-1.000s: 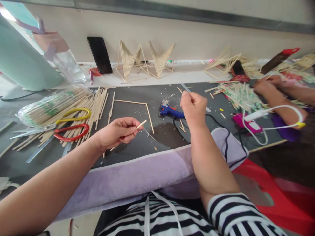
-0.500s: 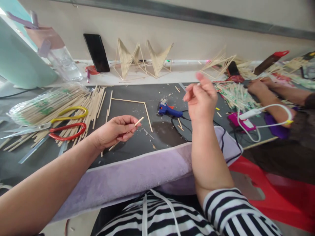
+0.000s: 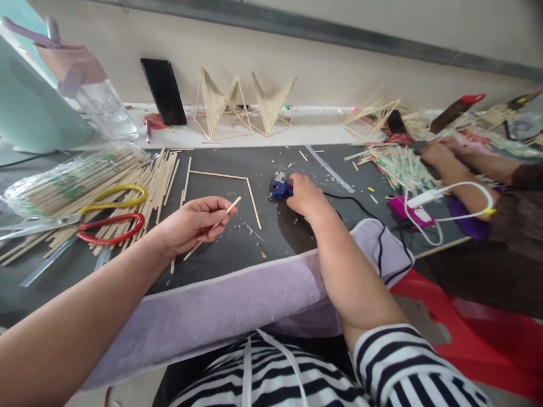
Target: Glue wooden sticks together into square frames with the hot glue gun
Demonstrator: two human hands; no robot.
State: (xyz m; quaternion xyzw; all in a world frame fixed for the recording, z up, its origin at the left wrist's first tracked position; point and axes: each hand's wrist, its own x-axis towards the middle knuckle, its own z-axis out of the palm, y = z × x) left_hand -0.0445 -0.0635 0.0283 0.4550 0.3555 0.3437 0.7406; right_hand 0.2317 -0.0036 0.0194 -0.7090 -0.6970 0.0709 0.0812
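Note:
My left hand (image 3: 199, 225) pinches a thin wooden stick (image 3: 233, 204) between thumb and fingers, its end pointing up and to the right. My right hand (image 3: 304, 195) is closed over the handle of a blue hot glue gun (image 3: 280, 189), which lies on the dark table; the palm hides most of the handle. Between the hands and the wall, several sticks form an angular outline on the table, with a top stick (image 3: 218, 174) and a slanted right stick (image 3: 254, 203).
Scissors (image 3: 112, 229) lie across loose sticks (image 3: 167, 175) and a bagged bundle (image 3: 72, 181) at left. Stick models (image 3: 267, 107), a phone (image 3: 163, 90) and a bottle (image 3: 102, 102) stand along the wall. A clear glue stick (image 3: 331, 169) lies right; beyond, another person's hands (image 3: 441, 155) work.
My right hand has come down and left from above the table onto the glue gun. My left hand still pinches the stick, almost unmoved.

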